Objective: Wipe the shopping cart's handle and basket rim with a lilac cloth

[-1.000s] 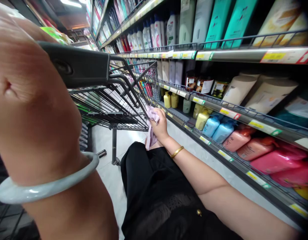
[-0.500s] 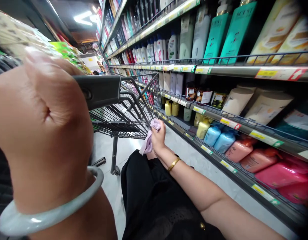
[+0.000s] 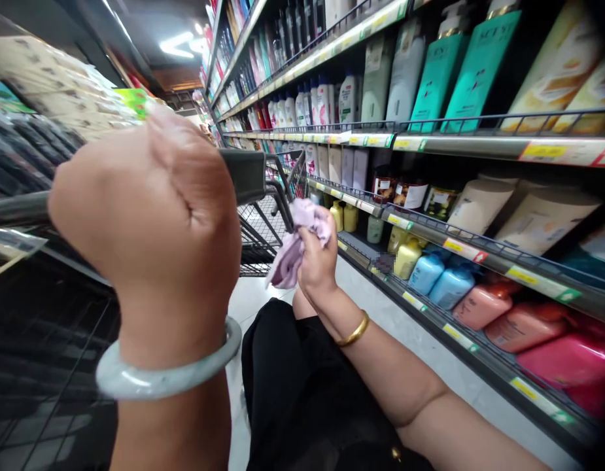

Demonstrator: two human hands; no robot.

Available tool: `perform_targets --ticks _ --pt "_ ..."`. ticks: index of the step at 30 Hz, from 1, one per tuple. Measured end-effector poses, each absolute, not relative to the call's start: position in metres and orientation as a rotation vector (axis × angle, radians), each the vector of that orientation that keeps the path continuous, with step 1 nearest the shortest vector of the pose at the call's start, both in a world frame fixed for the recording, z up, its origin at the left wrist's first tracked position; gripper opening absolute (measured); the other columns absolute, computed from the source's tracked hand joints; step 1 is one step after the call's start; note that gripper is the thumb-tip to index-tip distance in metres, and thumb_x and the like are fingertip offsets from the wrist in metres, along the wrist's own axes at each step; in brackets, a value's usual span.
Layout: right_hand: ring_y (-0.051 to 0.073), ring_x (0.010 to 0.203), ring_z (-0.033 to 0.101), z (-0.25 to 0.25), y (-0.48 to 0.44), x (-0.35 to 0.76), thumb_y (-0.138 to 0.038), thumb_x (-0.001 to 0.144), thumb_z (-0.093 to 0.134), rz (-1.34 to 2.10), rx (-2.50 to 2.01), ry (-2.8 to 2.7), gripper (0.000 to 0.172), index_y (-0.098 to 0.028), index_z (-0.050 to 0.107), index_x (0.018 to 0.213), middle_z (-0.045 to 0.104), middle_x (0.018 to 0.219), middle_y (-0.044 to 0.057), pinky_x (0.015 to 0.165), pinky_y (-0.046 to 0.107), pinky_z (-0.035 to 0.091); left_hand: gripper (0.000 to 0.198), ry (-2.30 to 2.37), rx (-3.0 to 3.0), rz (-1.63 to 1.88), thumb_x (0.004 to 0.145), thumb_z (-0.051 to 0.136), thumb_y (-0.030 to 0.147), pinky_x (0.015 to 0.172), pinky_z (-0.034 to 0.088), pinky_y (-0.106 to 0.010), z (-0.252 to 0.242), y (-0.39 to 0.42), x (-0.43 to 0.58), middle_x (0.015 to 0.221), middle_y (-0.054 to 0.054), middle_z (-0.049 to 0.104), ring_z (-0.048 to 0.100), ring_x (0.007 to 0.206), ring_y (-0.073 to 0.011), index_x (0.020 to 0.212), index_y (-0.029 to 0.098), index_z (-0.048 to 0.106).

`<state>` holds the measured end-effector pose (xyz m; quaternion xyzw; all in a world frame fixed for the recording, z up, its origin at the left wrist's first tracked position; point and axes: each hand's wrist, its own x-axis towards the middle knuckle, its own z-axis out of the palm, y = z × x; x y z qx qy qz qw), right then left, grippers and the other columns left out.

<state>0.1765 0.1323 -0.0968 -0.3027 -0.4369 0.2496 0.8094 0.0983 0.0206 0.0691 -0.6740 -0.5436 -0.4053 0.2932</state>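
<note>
My left hand (image 3: 159,196), close to the camera with a pale bangle (image 3: 159,379) on its wrist, is closed in a fist on the dark handle (image 3: 243,173) of a shopping cart. Its fingertips are out of sight behind the hand. A crumpled lilac cloth (image 3: 287,255) is bunched in my right hand (image 3: 322,261), below and right of the handle's end. A gold bracelet (image 3: 355,330) circles the right wrist. The cart's wire basket (image 3: 258,229) is partly hidden behind my hands.
Along the right runs a shelf unit (image 3: 479,142) of bottles, including teal pump bottles (image 3: 439,78), blue bottles (image 3: 449,284) and a pink one (image 3: 567,356). Packaged goods (image 3: 42,85) are stacked at the left. Pale floor tiles (image 3: 380,333) lie between the shelf and my legs.
My left hand appears farther right in view, covering more of the handle's right part. My right hand and the cloth have come up and closer, with more cloth spread out.
</note>
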Motion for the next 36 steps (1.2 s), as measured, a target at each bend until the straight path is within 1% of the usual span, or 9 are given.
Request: perform_targets --ticks 2,5,9,13,17,23,28,31,36 --pt "0.019 0.115 0.060 -0.080 0.125 0.180 -0.027 0.089 0.055 0.463 -0.590 -0.989 0.029 -0.024 0.053 0.118 0.061 0.121 0.007 0.105 0.036 0.048 0.065 -1.548 -1.605 -0.988 0.103 0.005 0.044 0.076 0.035 -0.046 0.078 0.023 0.103 0.080 -0.012 0.059 0.060 0.088 -0.0317 0.086 0.027 0.066" --pt "0.020 0.116 0.059 -0.096 0.128 0.179 -0.026 0.085 0.060 0.479 -0.605 -1.021 0.029 -0.023 0.056 0.114 0.062 0.119 0.008 0.107 0.038 0.046 0.061 -1.497 -1.598 -0.907 0.104 0.007 0.041 0.070 0.028 -0.040 0.080 0.028 0.100 0.074 -0.008 0.056 0.053 0.075 -0.0246 0.078 0.025 0.061" --pt "0.021 0.103 0.064 -0.124 0.137 0.168 -0.026 0.084 0.058 0.719 -0.712 -0.897 0.028 -0.021 0.056 0.111 0.067 0.109 0.007 0.095 0.040 0.053 0.054 -1.346 -1.677 -0.865 0.105 0.011 0.042 0.065 0.021 -0.037 0.080 0.032 0.090 0.073 -0.006 0.056 0.048 0.069 -0.0203 0.079 0.021 0.054" --pt "0.020 0.108 0.063 -0.085 0.118 0.164 -0.025 0.086 0.058 0.601 -0.596 -0.923 0.032 -0.024 0.055 0.117 0.065 0.117 0.007 0.100 0.040 0.051 0.047 -1.318 -1.753 -0.814 0.106 0.017 0.041 0.065 0.025 -0.037 0.084 0.032 0.087 0.075 -0.007 0.060 0.052 0.071 -0.0215 0.079 0.022 0.051" --pt "0.022 0.122 0.056 -0.054 0.103 0.170 -0.018 0.081 0.059 0.371 -0.483 -1.037 0.030 -0.025 0.059 0.111 0.059 0.121 0.007 0.112 0.042 0.042 0.046 -1.312 -1.735 -0.801 0.105 0.020 0.039 0.067 0.030 -0.036 0.086 0.034 0.089 0.076 -0.007 0.063 0.057 0.072 -0.0221 0.081 0.021 0.055" --pt "0.022 0.109 0.061 -0.041 0.102 0.172 -0.021 0.082 0.061 0.536 -0.526 -0.955 0.028 -0.025 0.057 0.109 0.063 0.113 0.005 0.104 0.044 0.048 0.047 -1.401 -1.755 -0.756 0.105 0.022 0.040 0.073 0.037 -0.037 0.086 0.044 0.098 0.083 -0.010 0.070 0.064 0.080 -0.0255 0.088 0.019 0.061" --pt "0.023 0.117 0.058 -0.002 0.086 0.182 -0.023 0.086 0.061 0.228 -0.338 -1.095 0.026 -0.027 0.057 0.111 0.061 0.118 0.007 0.108 0.043 0.047 0.051 -1.396 -1.980 -0.788 0.106 0.020 0.040 0.079 0.041 -0.036 0.094 0.057 0.096 0.091 -0.010 0.072 0.065 0.089 -0.0250 0.091 0.018 0.064" --pt "0.023 0.110 0.059 0.000 0.097 0.193 -0.020 0.083 0.060 0.182 -0.414 -1.157 0.022 -0.026 0.060 0.104 0.062 0.111 0.006 0.103 0.044 0.048 0.053 -1.325 -2.146 -0.747 0.105 0.022 0.044 0.083 0.043 -0.034 0.104 0.061 0.070 0.100 -0.009 0.073 0.065 0.094 -0.0229 0.099 0.019 0.068" --pt "0.025 0.117 0.057 0.025 0.099 0.201 -0.019 0.083 0.060 0.044 -0.363 -1.276 0.023 -0.027 0.062 0.104 0.062 0.117 0.006 0.105 0.046 0.047 0.056 -1.474 -1.862 -0.615 0.103 0.023 0.046 0.088 0.042 -0.037 0.113 0.066 0.000 0.109 -0.011 0.074 0.064 0.103 -0.0268 0.100 0.020 0.073"
